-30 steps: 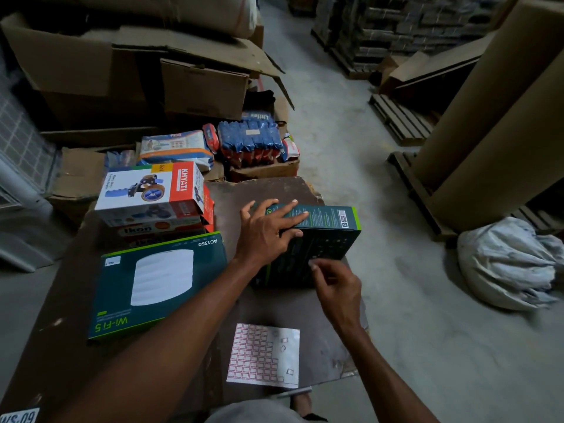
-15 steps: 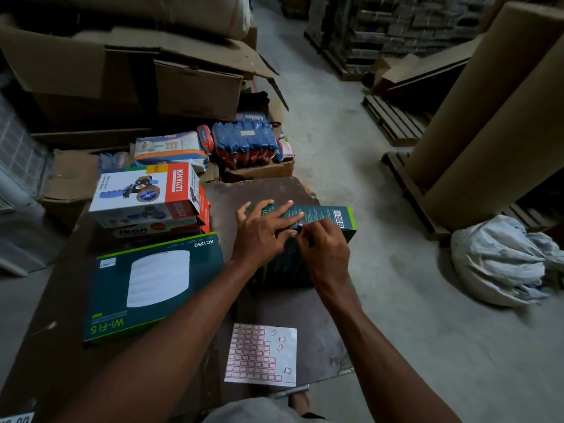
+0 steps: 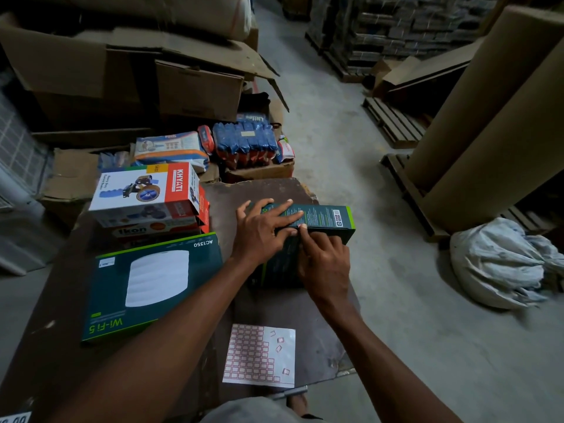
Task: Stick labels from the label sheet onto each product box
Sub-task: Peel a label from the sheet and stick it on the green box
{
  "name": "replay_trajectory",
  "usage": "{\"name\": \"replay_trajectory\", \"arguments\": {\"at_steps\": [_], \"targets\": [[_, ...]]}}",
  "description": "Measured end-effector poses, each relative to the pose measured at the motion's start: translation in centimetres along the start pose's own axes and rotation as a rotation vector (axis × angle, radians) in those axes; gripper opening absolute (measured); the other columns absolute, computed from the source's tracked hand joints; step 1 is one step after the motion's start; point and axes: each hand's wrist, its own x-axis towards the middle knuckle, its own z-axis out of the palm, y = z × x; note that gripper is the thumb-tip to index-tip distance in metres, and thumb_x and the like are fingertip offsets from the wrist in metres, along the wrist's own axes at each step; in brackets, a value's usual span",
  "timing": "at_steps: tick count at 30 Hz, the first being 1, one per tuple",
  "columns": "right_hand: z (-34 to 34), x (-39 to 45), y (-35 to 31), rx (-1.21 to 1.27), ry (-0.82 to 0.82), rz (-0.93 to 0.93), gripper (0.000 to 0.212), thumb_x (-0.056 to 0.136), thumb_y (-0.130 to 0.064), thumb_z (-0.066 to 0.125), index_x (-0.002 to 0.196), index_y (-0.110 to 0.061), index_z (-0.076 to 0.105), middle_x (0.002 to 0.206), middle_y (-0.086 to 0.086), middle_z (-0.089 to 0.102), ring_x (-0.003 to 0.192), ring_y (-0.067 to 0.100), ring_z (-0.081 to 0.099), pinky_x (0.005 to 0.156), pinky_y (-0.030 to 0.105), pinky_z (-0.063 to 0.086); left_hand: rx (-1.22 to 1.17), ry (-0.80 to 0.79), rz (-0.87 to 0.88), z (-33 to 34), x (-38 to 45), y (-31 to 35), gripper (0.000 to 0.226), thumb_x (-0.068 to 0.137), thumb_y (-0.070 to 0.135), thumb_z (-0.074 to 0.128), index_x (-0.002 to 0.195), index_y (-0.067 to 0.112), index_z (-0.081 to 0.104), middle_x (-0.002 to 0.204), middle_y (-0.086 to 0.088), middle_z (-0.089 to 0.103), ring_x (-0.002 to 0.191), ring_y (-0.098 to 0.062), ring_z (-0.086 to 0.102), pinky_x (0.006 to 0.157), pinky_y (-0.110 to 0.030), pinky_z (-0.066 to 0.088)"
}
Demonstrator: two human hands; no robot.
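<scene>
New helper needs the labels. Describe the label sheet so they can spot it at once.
Start at the brown table stacked with product boxes. At its near edge, below the dark green box under both hands, lies the label sheet. It is the only flat white paper there, gridded with small red-bordered labels, its right side mostly peeled bare.

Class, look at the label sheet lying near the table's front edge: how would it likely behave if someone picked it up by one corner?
The label sheet looks thin and lies flat on the table, so it would probably flop and bend. It is likely very light, easily slid or blown. A few loose-looking labels in its peeled area might shift or fall off.
</scene>
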Motion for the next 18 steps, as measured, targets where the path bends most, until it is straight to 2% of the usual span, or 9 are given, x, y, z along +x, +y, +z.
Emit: {"name": "replay_trajectory", "arguments": {"at_steps": [3,5,10,13,18], "targets": [[-1.0,0.8,0.7,0.166,0.077,0.152,0.035,0.09,-0.021,0.074,0.124,-0.02,0.071,0.106,0.004,0.072,0.091,0.025,0.06,0.074,0.034,0.043,-0.006,0.001,0.005,0.1,-0.1,0.0,0.04,0.091,0.056,0.061,0.131,0.058,0.055,0.148,0.022,0.049,0.136,-0.02,0.045,0.111,-0.051,0.027],[-1.1,1.6,1.1,0.212,0.091,0.176,0.026,0.091,-0.023,0.073,0.116,-0.02,0.074,0.105,0.004,0.072,0.093,0.025,0.061,0.075,0.033,0.041,-0.015,-0.003,0.001,0.0,-0.2,0.0,0.04,0.091,0.056,0.061,0.131,0.057,0.055,0.149,0.022,0.048,0.136,-0.02,0.044,0.111,-0.051,0.026],[-0.6,3.5,1.8,0.146,0.01,-0.051,0.017,0.09,-0.033,0.072,0.104,-0.023,0.076,0.101,0.001,0.068,0.089,0.024,0.056,0.075,0.038,0.044,-0.006,-0.032,0.001,-0.2,-0.1,-0.1,0.042,0.093,0.053,0.061,0.134,0.057,0.052,0.151,0.021,0.046,0.138,-0.02,0.042,0.112,-0.052,0.026],[-0.2,4.0,2.3,0.118,-0.005,-0.08,0.018,0.09,-0.038,0.071,0.102,-0.025,0.075,0.1,-0.001,0.067,0.09,0.024,0.054,0.075,0.039,0.043,0.009,-0.043,0.005,-0.3,-0.1,0.0,0.044,0.093,0.051,0.061,0.135,0.057,0.051,0.151,0.021,0.045,0.138,-0.021,0.042,0.111,-0.052,0.026],[-0.5,4.9,2.5,0.11,-0.086,-0.136,0.025,0.089,-0.042,0.07,0.11,-0.03,0.075,0.097,-0.002,0.067,0.086,0.022,0.05,0.071,0.038,0.04,0.0,-0.076,0.035,-0.7,0.0,-0.3,0.052,0.092,0.043,0.065,0.138,0.058,0.047,0.154,0.02,0.043,0.14,-0.022,0.039,0.112,-0.051,0.023]]}}
